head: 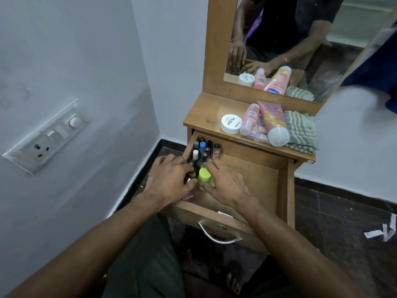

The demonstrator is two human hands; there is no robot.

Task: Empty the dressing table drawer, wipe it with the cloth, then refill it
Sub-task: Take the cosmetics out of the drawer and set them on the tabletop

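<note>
The left hand (171, 179) and right hand (225, 186), fingers curled, cup a green-capped jar (204, 178) at the open drawer's (268, 186) left wall, so one nudge could topple the packed upright bottles (203, 151) just behind.

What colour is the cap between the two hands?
Lime green cap, clearest in the head view.

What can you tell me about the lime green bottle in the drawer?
The lime green bottle has a round, flat-topped green cap over a paler body, plastic by the look of it. It stands upright at the drawer's left side, just in front of a cluster of small dark bottles. The right hand curls round it; the left hand sits close beside.
</note>
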